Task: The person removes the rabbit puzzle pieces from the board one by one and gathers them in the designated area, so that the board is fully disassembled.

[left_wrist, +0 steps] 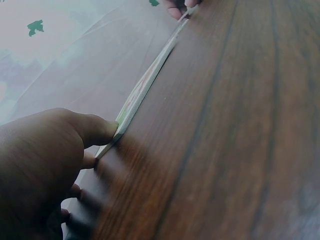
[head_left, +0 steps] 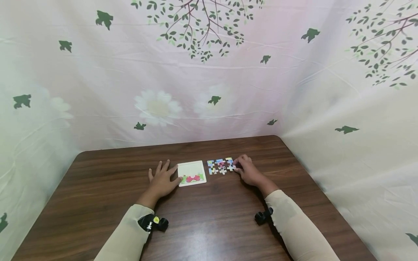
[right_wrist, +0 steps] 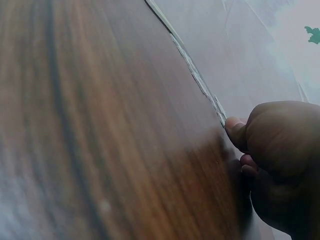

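A shallow white-framed puzzle tray (head_left: pixel 192 173), with red and green artwork along its front, lies flat on the table. My left hand (head_left: pixel 164 182) is spread at its left side. Its thumb touches the tray's lower left edge and the index fingertip its upper left corner; the other fingers stretch over the wood. Right of the tray lie several colourful jigsaw pieces (head_left: pixel 221 164) in two loose rows. At their right end my right hand (head_left: pixel 248 172) has thumb and index finger on a jigsaw piece (head_left: pixel 231 168), the other fingers curled. In the right wrist view the thumb (right_wrist: pixel 236 131) meets the row's end.
The brown wood-grain table (head_left: pixel 202 221) has rounded far corners. A pale curtain (head_left: pixel 183 79) printed with leaves, birds and flowers hangs behind and along both sides. Each sleeve carries a black wrist camera, one left (head_left: pixel 160 223) and one right (head_left: pixel 261 217).
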Demonstrator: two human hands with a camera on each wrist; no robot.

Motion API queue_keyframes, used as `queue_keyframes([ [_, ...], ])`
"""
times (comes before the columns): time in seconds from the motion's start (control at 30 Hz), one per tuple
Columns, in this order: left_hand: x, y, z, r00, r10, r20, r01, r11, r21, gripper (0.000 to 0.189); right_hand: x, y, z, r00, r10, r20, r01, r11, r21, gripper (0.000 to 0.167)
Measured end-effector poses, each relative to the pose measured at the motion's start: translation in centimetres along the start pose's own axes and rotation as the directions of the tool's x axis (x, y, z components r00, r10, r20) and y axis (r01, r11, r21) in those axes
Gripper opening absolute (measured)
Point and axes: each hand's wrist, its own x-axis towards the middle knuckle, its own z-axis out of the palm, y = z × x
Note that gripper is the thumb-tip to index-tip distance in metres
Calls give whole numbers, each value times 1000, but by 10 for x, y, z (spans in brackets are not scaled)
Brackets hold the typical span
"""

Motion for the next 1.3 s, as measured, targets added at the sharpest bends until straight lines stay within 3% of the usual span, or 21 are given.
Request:
queue_keyframes([
  [0.93, 1, 0, 1, 1000, -17, -2, 17, 1000, 2, 73, 3, 3, -2, 999, 30, 17, -31, 999, 31, 15],
  [1.3, -1, 2, 1, 1000, -14, -13, 14, 1000, -4, 72, 8, 2, 3, 999, 25, -27, -23, 997, 79, 16],
])
